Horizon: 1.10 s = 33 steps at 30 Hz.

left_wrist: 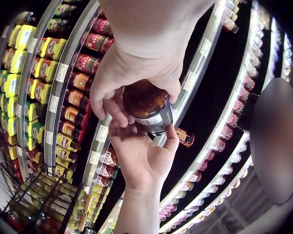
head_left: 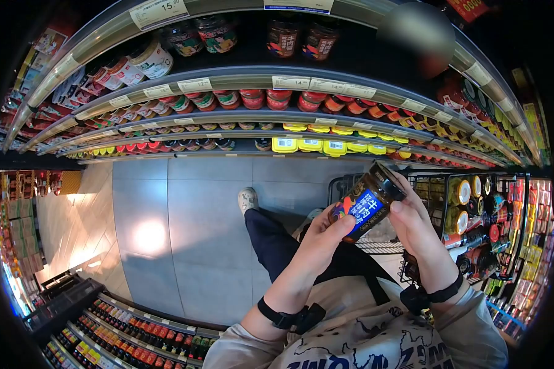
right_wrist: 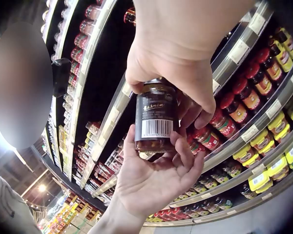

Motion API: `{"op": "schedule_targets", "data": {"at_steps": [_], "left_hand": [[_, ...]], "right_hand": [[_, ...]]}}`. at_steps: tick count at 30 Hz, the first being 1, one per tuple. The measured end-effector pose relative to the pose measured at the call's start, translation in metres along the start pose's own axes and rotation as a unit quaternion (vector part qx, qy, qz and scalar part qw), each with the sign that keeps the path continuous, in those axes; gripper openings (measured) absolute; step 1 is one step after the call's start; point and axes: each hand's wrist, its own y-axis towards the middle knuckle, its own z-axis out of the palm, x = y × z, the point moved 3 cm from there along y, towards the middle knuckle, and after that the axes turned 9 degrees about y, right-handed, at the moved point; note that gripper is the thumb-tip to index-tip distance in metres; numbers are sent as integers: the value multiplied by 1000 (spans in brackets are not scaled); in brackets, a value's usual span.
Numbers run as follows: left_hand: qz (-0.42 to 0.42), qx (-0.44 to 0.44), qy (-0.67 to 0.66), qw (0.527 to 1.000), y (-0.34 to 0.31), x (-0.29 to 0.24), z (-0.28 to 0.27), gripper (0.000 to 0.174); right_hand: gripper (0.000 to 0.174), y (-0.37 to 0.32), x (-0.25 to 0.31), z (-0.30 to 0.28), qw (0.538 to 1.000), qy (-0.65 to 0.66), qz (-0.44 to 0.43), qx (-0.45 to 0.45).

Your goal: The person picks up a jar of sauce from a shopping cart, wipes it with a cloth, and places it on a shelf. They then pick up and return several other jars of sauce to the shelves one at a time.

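Note:
A glass jar of dark sauce (head_left: 366, 206) with a dark lid and a blue and black label is held tilted in front of the body. My left hand (head_left: 325, 238) grips its bottom end, thumb over the front of the label. At the lid end, my right hand (head_left: 413, 222) holds the jar with its thumb near the lid's edge. A barcode shows on the back of the jar (right_wrist: 155, 117) in the right wrist view. Seen from the left wrist, the jar's base (left_wrist: 144, 97) faces the camera, partly covered by the left fingers.
Shelves (head_left: 246, 80) packed with jars curve across the front. Yellow-lidded tubs (head_left: 311, 145) line a low shelf. On the right stands a black wire cart basket (head_left: 428, 190) with bottles and jars beside it. Grey floor tiles (head_left: 203, 240) lie below; another bottle shelf (head_left: 141, 332) is at lower left.

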Motion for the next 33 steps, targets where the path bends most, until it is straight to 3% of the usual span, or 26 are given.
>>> {"op": "schedule_targets", "data": {"at_steps": [11,13,16,17,19,23,25,33], "left_hand": [[-6,18,-4,1000,3,4,1,72],[-10,3,-41,999,2,3,2,56],[-11,6,-46,999,1,3,2,55],[-13,8,-46,999,0,4,2,55],[3,-2,12,1000,0,4,0,71],[9,-11,11,1000,-1,1,4,71],[3,9,-58,998,-1,-1,4,59],[4,19,-52,998,1,-3,7,64]], "right_hand": [[78,-2,-2,-5,1000,10,1,-12],[77,-1,-2,-4,1000,11,2,-8],[76,-1,-4,-4,1000,15,5,-5],[75,-1,-5,-5,1000,17,8,-3],[73,-1,-4,-4,1000,5,-1,-1],[68,1,-4,-5,1000,-6,-2,10],[67,0,-3,-2,1000,-3,3,7],[62,1,-5,-6,1000,6,7,13]]}}
